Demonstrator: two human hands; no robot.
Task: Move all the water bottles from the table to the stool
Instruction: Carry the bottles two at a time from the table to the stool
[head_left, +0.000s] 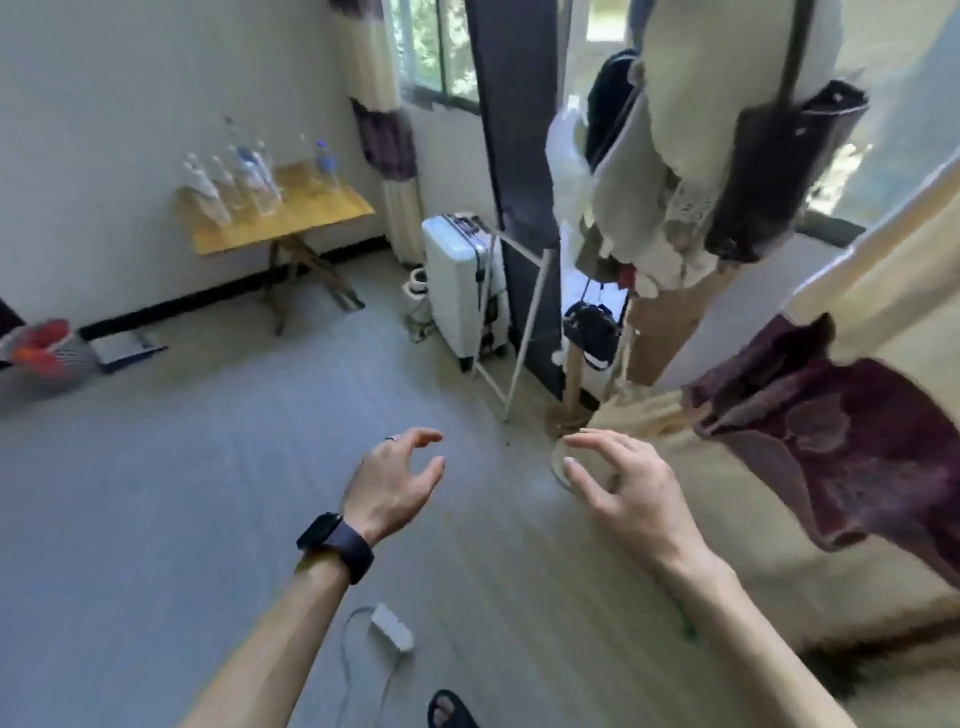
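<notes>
- Against the far wall, upper left: small wooden folding table (291, 218) w/ crossed legs, standing on the grey floor (156, 467).
- On the table: a group of clear water bottles (244, 176), all upright; most bunched at the left end, one w/ a blue cap (326, 161) apart toward the right end. Frame is blurry, so exact count can't be told.
- Left hand (395, 478) held out low in the foreground, palm turned inward, fingers curled & spread – empty, gripping nothing. Ring on one finger, dark smartwatch (335, 540) on the wrist.
- Right hand (623, 488) out beside it, same pose: fingers loosely curled, open, nothing in it.
- Both hands well apart from the table & bottles (whole stretch of floor between).
- Stool: can't pick one out for sure in this view.
- Centre: white hard-shell suitcase (457, 280) upright near the window, next to a dark vertical panel (509, 182).
- Right of that: coat stand (670, 156) loaded w/ light clothes & a dark bag (779, 171).
- Right edge: cream & maroon fabric (831, 431) hanging into view.
- Left edge by the wall: basket w/ red item (47, 348), blue-edged flat thing just beside it.
- Bottom centre on the floor: white power adapter (392, 626) w/ cable; dark slipper (449, 709) at the frame's bottom edge.
</notes>
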